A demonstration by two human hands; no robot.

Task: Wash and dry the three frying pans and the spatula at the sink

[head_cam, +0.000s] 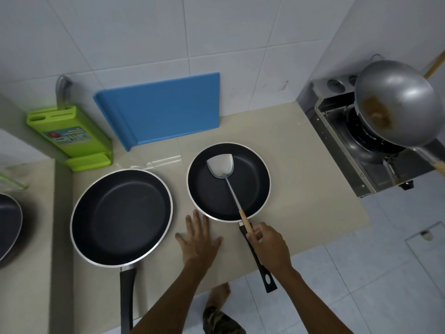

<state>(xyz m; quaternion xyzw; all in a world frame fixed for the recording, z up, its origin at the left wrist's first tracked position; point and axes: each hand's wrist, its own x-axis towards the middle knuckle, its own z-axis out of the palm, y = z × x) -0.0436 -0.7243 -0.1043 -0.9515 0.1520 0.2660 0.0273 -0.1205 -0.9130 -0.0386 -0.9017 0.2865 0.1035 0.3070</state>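
Observation:
Two black frying pans sit on the beige counter: a large one (121,216) at the left and a smaller one (228,182) in the middle. A third dark pan (8,225) shows partly at the left edge. A metal spatula (220,165) with a wooden handle lies blade-down inside the smaller pan. My right hand (271,247) is shut on the spatula's wooden handle, just above that pan's black handle. Between the two pans my left hand (198,239) rests flat on the counter, fingers spread, holding nothing.
A blue cutting board (166,108) leans on the tiled wall. A green knife block (72,136) stands at the back left. At the right, a grey wok (397,102) sits on a gas stove (366,150). The counter's front edge (289,256) drops to a tiled floor.

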